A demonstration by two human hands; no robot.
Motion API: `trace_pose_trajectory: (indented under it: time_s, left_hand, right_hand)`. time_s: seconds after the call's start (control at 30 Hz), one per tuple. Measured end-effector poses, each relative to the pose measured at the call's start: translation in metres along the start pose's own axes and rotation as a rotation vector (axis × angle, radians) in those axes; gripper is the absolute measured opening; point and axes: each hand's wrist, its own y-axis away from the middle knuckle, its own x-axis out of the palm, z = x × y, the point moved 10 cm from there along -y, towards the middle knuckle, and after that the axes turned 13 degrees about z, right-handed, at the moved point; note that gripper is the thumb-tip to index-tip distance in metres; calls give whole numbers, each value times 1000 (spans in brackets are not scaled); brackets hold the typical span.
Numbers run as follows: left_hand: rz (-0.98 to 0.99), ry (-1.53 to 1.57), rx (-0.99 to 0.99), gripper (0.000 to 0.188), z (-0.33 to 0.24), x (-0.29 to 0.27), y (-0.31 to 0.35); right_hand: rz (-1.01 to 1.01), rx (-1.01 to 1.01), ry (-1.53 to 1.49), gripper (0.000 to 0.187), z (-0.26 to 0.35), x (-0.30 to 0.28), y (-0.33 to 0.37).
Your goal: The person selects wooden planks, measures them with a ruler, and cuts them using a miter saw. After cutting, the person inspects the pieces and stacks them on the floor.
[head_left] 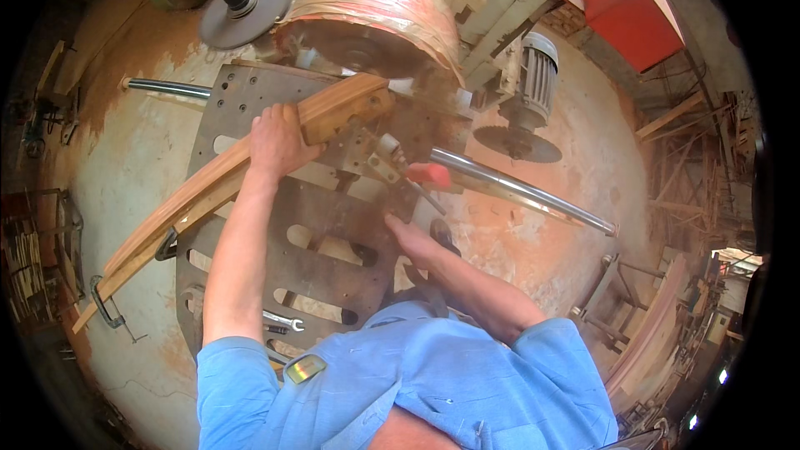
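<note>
A long curved wooden piece point(179, 196) lies slantwise over a slotted metal plate point(321, 208), against a wooden form beneath it. My left hand point(279, 140) is closed over the wood near its upper end. That end reaches the edge of a round cover point(375, 12) wrapped in pinkish, dusty sheeting. A C-clamp point(107, 308) grips the wood's lower left end. Right of my left hand is a clamp with a red handle point(429, 173), fixed on the plate. My right hand point(410, 240) is at the plate's right edge, below that handle; its fingers are mostly hidden.
Shiny round rails point(529, 192) extend at both sides of the plate. A toothed saw blade point(517, 143) hangs under a grey motor point(537, 75) at the right. A metal disc point(246, 12) stands at the upper left. A wrench point(283, 322) rests on the plate near my body.
</note>
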Motion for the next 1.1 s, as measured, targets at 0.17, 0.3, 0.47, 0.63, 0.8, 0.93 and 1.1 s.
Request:
trace_pose_trajectory:
  time_s: [0.17, 0.3, 0.47, 0.63, 0.8, 0.93, 1.1]
  left_hand:
    - [-11, -3, 2, 86, 22, -1, -2]
    - [9, 3, -24, 76, 48, -5, -5]
    - [-36, 23, 10, 73, 85, -10, -8]
    - [-60, 29, 21, 74, 130, -19, -8]
    - [18, 33, -32, 75, 180, -29, -15]
    - [48, 32, -54, 78, 208, -32, -32]
    - [62, -13, -55, 85, 239, -23, -49]
  right_hand:
    - [13, -19, 29, 41, -3, 12, -20]
    - [18, 29, 61, 50, 8, 35, -29]
    - [-6, -43, 80, 54, 17, 65, -48]
    - [-20, 3, 107, 58, 15, 97, -77]
    - [-40, -33, 165, 65, 43, 141, -91]
    - [-98, 99, 244, 65, 68, 159, -98]
    - [-50, -126, 165, 61, 57, 173, -155]
